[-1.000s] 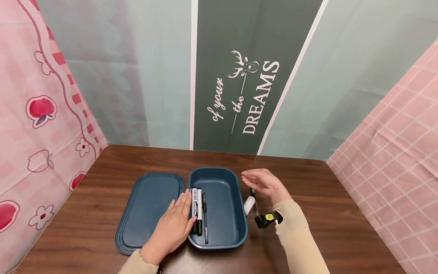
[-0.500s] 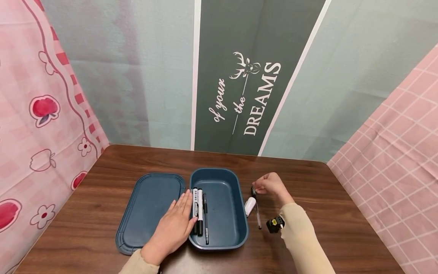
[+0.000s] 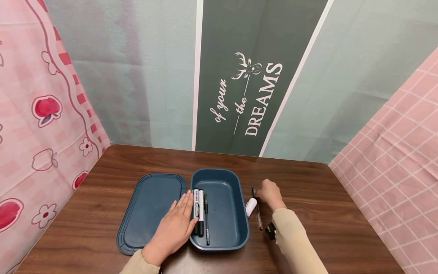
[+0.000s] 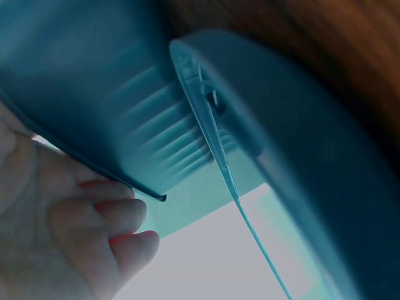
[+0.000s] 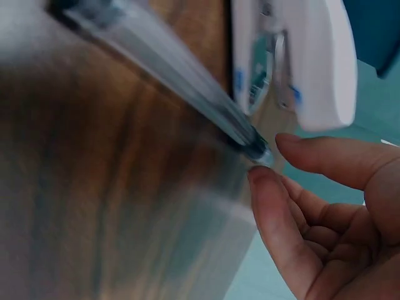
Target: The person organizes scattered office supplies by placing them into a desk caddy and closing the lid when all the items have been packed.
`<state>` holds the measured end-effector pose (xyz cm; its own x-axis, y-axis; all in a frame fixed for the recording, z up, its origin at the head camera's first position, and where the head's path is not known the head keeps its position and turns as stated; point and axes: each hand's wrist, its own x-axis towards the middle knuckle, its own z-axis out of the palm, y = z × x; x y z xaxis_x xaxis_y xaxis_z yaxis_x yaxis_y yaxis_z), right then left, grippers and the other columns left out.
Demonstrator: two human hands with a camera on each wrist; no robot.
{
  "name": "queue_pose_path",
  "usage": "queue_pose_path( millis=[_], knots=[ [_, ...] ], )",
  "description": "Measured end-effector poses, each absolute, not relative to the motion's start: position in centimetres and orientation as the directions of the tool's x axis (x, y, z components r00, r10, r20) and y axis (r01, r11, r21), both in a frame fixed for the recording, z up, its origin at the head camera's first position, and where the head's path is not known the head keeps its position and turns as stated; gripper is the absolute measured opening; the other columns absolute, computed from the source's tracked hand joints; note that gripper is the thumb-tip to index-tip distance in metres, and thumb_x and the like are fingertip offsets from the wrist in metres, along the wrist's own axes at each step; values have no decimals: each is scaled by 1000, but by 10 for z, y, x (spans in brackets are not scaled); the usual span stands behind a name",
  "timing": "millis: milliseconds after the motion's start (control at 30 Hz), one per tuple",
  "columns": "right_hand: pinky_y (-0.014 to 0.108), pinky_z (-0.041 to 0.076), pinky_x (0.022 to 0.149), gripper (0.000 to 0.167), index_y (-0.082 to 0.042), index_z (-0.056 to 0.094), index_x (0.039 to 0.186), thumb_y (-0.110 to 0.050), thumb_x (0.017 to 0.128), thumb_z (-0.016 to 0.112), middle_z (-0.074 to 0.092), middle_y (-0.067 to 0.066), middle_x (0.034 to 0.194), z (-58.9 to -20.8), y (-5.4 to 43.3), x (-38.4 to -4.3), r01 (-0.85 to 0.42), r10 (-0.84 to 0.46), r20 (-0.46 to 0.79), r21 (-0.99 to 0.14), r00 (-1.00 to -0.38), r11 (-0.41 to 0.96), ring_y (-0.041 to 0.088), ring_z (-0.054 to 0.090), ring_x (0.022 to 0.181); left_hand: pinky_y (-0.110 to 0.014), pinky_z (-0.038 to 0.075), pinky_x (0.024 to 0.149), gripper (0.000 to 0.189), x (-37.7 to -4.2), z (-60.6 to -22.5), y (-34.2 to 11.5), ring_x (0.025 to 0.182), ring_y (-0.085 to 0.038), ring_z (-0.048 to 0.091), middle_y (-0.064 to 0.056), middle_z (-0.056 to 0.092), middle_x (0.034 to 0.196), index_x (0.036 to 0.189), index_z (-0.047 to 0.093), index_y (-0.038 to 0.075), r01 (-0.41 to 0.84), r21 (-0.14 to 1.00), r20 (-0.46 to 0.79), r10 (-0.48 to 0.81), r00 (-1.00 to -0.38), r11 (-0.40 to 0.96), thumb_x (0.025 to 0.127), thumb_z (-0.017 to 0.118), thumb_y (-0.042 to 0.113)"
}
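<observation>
My left hand (image 3: 174, 224) lies with fingers straight along the left side of an open blue box (image 3: 227, 213), next to the markers. Inside, at that side, are two black-and-white markers (image 3: 200, 213) and a pen with a clear barrel (image 3: 207, 224). In the left wrist view my fingers (image 4: 131, 215) lie against a blue plastic edge. Right of the box my right hand (image 3: 269, 193) is low over a second clear-barrelled pen (image 3: 259, 217). In the right wrist view thumb and forefinger pinch this pen (image 5: 187, 81) near one end.
A white stapler (image 3: 251, 207) lies between the box's right wall and the pen. The blue lid (image 3: 154, 211) is flat on the brown table (image 3: 308, 198), left of the box. Printed curtains (image 3: 164, 95) close off the back and sides.
My right hand has come down from the box's right rim to the pen, its fingers drawing together there. My left hand keeps its place.
</observation>
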<state>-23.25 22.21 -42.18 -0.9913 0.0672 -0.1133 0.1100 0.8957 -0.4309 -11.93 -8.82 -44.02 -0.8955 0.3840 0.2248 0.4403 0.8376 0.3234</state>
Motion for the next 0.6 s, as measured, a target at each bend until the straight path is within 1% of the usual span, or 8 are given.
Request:
queue_pose_path(
  millis=[67, 133, 300, 400, 600],
  knots=[
    [25, 33, 44, 32, -9, 44, 53, 0, 78, 62, 43, 2, 47, -425, 221, -232, 110, 72, -107, -421, -992, 900, 14, 42, 45, -47, 26, 110, 61, -119, -440, -88, 138, -32, 28, -21, 27, 151, 143, 32, -8, 440, 322, 225, 384, -896, 838, 98, 50, 28],
    [25, 32, 45, 33, -9, 43, 54, -1, 79, 64, 40, 2, 49, -426, 220, -231, 107, 72, -99, -413, -992, 904, 15, 40, 47, -47, 26, 110, 61, -119, -440, -88, 138, -32, 28, -21, 27, 150, 143, 32, -8, 441, 322, 228, 383, -895, 838, 98, 50, 28],
    [26, 30, 47, 36, -11, 39, 55, -1, 79, 64, 33, 1, 52, -427, 220, -230, 102, 70, -96, -388, -993, 916, 15, 35, 50, -48, 27, 110, 60, -120, -440, -87, 137, -32, 28, -21, 27, 150, 143, 32, -8, 445, 321, 228, 387, -893, 836, 98, 50, 28],
    [27, 31, 48, 35, -10, 39, 55, -1, 80, 63, 33, 1, 53, -429, 219, -230, 107, 75, -98, -379, -992, 919, 16, 36, 51, -47, 27, 110, 61, -120, -440, -86, 138, -32, 28, -21, 27, 150, 143, 32, -8, 445, 319, 221, 390, -894, 837, 98, 50, 28],
    [27, 33, 48, 27, -6, 48, 59, 0, 81, 62, 41, 4, 55, -431, 218, -230, 113, 74, -112, -395, -991, 912, 17, 40, 51, -47, 26, 110, 60, -120, -440, -86, 138, -32, 27, -21, 26, 151, 143, 32, -8, 438, 322, 210, 388, -897, 839, 98, 50, 28]
  ],
)
